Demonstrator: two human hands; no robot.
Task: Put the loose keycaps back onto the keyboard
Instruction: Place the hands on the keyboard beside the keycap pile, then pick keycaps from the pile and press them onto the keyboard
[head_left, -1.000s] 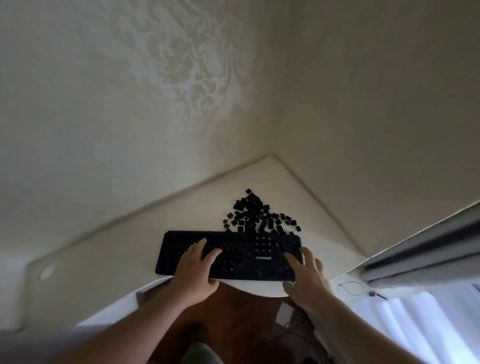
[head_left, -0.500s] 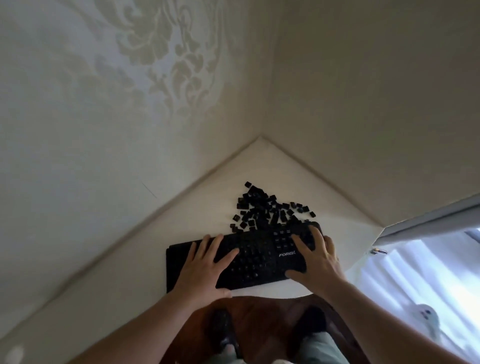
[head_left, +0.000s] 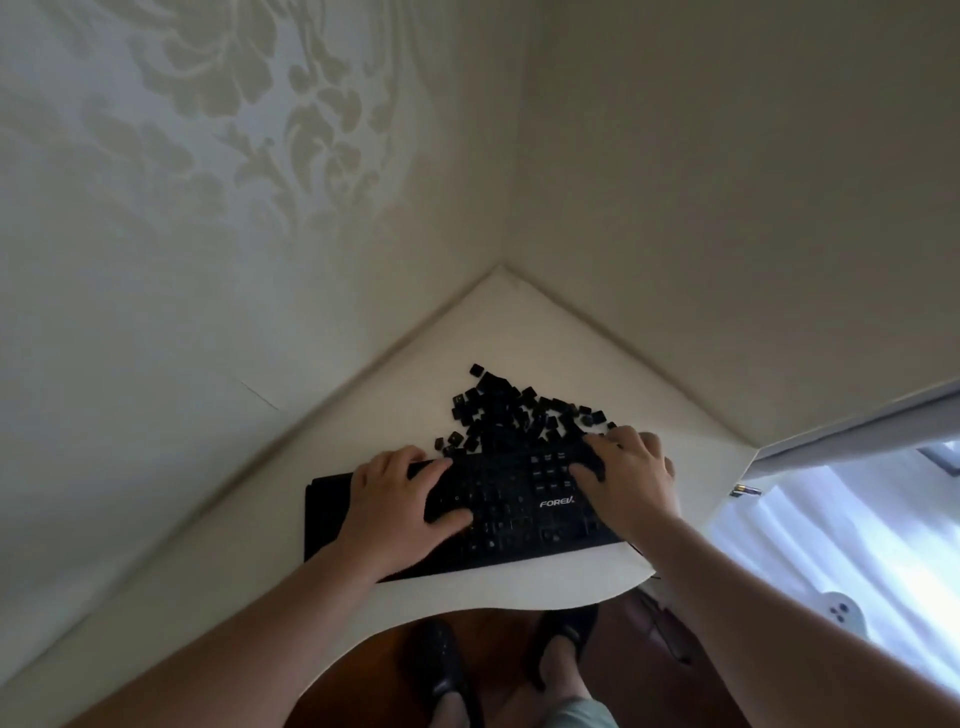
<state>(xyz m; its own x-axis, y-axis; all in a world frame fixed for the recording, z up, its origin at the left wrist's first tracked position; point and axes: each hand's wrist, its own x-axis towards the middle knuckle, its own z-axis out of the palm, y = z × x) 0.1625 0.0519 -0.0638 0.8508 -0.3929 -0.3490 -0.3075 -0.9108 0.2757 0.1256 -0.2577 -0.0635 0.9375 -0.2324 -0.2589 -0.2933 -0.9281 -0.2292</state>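
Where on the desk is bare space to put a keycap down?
Bare desk lies left of the keyboard, along the patterned wall. A narrow strip at the front edge is also free. A patch in the far corner, behind the keycap pile, is bare too. It is crowded at the pile, next to the right hand.

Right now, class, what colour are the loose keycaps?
Black, as the head view shows: the loose keycaps match the keyboard.

The flat black plastic keyboard (head_left: 498, 509) carries one readable mark: pale slanted capitals spelling "FOREV" at about 3 o'clock of its middle. Legends on its keys are too small and dark to make out.
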